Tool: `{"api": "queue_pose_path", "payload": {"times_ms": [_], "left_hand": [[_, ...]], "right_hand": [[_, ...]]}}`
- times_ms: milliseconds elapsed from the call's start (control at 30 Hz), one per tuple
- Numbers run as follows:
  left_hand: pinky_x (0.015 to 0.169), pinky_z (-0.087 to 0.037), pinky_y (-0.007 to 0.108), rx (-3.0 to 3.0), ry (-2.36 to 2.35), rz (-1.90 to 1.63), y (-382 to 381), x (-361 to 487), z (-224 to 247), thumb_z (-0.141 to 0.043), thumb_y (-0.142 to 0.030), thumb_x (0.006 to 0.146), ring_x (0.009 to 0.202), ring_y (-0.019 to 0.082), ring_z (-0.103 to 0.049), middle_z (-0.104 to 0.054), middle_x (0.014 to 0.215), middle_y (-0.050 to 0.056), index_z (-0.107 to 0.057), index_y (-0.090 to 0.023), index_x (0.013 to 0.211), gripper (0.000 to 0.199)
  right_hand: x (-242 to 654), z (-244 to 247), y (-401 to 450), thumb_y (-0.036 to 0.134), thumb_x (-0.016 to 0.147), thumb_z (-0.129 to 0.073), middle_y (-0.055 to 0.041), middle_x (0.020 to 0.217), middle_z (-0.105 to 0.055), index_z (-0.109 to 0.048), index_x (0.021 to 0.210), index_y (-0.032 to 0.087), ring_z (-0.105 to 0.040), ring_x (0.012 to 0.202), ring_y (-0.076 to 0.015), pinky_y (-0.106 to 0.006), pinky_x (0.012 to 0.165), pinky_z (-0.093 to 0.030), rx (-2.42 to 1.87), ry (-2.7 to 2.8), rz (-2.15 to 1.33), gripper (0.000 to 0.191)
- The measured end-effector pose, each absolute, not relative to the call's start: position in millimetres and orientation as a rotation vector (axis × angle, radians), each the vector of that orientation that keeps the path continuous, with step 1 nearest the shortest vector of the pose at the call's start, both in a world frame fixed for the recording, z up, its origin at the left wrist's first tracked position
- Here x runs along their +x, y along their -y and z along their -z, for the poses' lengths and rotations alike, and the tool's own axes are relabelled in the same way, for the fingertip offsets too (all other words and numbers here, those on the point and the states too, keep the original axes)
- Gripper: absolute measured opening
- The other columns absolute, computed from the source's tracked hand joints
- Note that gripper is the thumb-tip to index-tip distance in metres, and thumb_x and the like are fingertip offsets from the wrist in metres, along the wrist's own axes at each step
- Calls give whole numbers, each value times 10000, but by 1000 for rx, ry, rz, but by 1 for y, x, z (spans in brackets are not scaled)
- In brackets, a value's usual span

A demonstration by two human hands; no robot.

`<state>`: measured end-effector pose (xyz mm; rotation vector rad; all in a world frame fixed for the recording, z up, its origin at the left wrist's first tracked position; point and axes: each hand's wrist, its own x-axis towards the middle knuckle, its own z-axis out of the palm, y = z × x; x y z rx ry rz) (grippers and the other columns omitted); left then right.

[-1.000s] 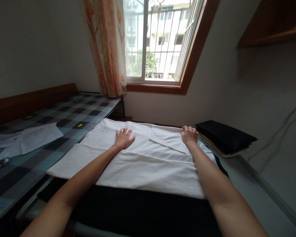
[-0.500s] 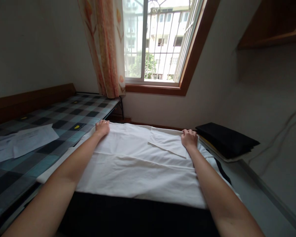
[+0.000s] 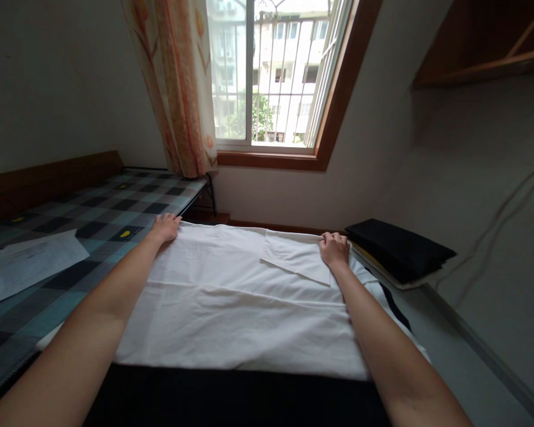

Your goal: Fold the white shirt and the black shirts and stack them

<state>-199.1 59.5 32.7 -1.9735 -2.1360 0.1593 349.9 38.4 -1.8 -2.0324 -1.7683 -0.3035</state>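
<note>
A white cloth (image 3: pixel 244 332) with a pocket-like patch (image 3: pixel 298 255) lies spread in front of me, lightly creased across its middle. At its far left corner my left hand (image 3: pixel 165 227) is closed on the edge, fingertips partly hidden. My right hand (image 3: pixel 335 247) grips the far right edge beside the patch, its fingers bent over the border. More white fabric with a black band (image 3: pixel 395 305) shows beyond my right forearm.
To the left is a bed with a checked cover (image 3: pixel 160 196), with paper sheets (image 3: pixel 40 264) on it. A black folded item (image 3: pixel 400 249) sits on a stack at the right. Ahead are a curtain (image 3: pixel 182 89) and a barred window (image 3: pixel 280 77). A wooden shelf (image 3: pixel 480 74) hangs upper right.
My left hand has moved a little to the left, and the cloth's left side has shifted out with it. My right hand stays at the far right edge. The view has turned slightly.
</note>
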Motion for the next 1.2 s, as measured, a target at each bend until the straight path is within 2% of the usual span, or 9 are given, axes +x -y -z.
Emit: {"api": "queue_pose_path", "payload": {"times_ms": [200, 333, 433, 667, 867, 1000, 1133, 1200], "left_hand": [[956, -301, 455, -1843, 1931, -155, -46, -200, -47, -499, -174, 795, 1140, 325, -479, -601, 1185, 175, -692, -139, 1018, 297], [918, -305, 427, -1872, 1892, -54, -37, -208, -56, -442, -135, 822, 1090, 290, -509, -660, 1080, 136, -709, -182, 898, 281], [882, -314, 428, -1879, 1889, 3, -30, -217, -59, -418, -144, 839, 1045, 295, -530, -683, 1015, 132, -711, -192, 881, 299], [905, -270, 464, -1808, 1941, 247, -4, -229, -66, -440, -222, 867, 1009, 298, -537, -693, 1023, 113, -716, -195, 936, 286], [935, -254, 464, -1867, 1941, 353, 39, -238, -74, -466, -268, 884, 1022, 268, -507, -682, 1055, 113, -702, -162, 992, 281], [976, -255, 490, -1963, 1887, 401, 79, -247, -66, -439, -314, 859, 1054, 248, -506, -675, 1074, 36, -688, -272, 1003, 291], [943, -301, 541, -2092, 1889, 494, 120, -253, -51, -464, -389, 775, 1057, 301, -527, -693, 1009, 3, -682, -445, 985, 307], [909, -338, 543, -2180, 1904, 487, 135, -252, -47, -478, -420, 743, 1043, 318, -541, -699, 983, -4, -670, -496, 981, 315]], "right_hand": [[352, 4, -41, 222, 887, -414, -140, 1109, -618, -698, 1067, 180, -469, 1046, -300, -394, 834, -361, -2012, 1752, 280, 339], [355, 7, -43, 188, 870, -423, -130, 1110, -622, -723, 1048, 179, -468, 1027, -288, -379, 821, -359, -1983, 1721, 249, 349], [357, 9, -44, 164, 859, -429, -132, 1083, -619, -740, 1016, 178, -462, 1007, -279, -373, 809, -358, -1950, 1695, 251, 349], [364, 8, -40, 209, 820, -512, -130, 1057, -518, -769, 932, 201, -429, 971, -260, -391, 848, -359, -1802, 1564, 258, 280], [382, -21, -21, 275, 830, -543, -99, 1019, -474, -767, 969, 204, -474, 913, -220, -405, 873, -421, -1519, 1594, 193, 273], [405, -36, 24, 350, 882, -524, -91, 1058, -479, -757, 1020, 220, -532, 827, -176, -354, 810, -485, -1302, 1783, 133, 301], [428, -28, 76, 330, 908, -504, -75, 1042, -541, -746, 1047, 266, -573, 801, -166, -339, 792, -503, -1279, 2040, 105, 286], [434, -20, 94, 312, 911, -505, -65, 1002, -571, -739, 1059, 278, -584, 799, -165, -324, 790, -498, -1297, 2157, 120, 279]]}}
